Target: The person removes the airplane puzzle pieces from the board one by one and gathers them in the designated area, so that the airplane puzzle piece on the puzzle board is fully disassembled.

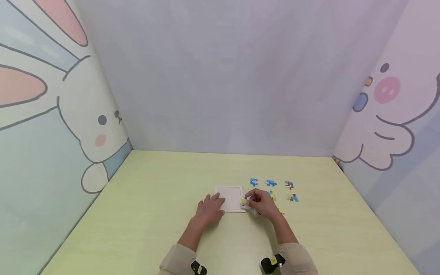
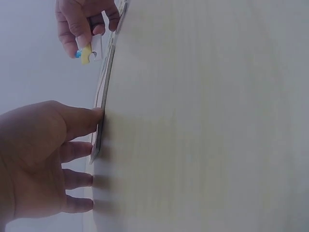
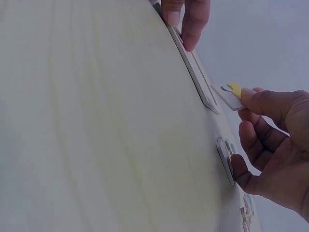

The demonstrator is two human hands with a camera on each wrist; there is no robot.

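Note:
A white square puzzle tray with a raised rim lies on the table. My left hand rests at its left side, fingers spread. In the left wrist view, the thumb touches the tray's near edge. Over the tray's right edge, my right hand pinches a jigsaw piece between thumb and fingers. This piece is white with yellow and some blue, and tilted. Below the right hand's lower fingers lies another jigsaw piece; whether they touch it is unclear.
Several loose jigsaw pieces lie right of the tray, among them a blue one, another blue one and multicoloured ones. Part of this group is hidden by the right hand. Cartoon-printed panels and a plain back wall border the table.

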